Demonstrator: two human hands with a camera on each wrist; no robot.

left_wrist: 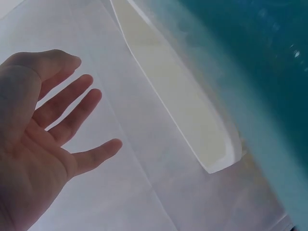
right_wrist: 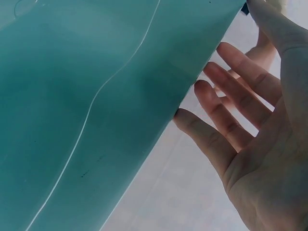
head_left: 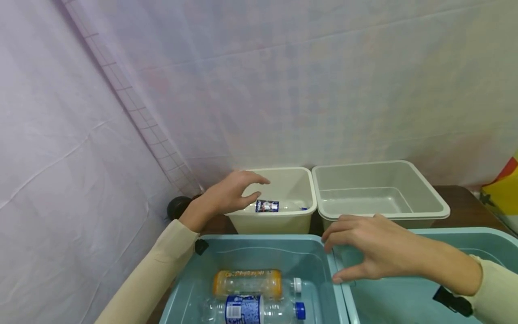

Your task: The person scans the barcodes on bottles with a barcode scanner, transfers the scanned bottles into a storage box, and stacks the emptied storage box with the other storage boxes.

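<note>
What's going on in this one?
A person works over four bins with both hands empty. The left hand hovers open over the cream bin, where one bottle lies. The right hand hangs open above the rims of the two teal bins. The left teal bin holds an orange-label bottle and a blue-label bottle. The grey bin shows nothing inside.

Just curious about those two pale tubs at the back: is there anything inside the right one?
No, the right pale tub shows only its bare floor in the head view.
</note>
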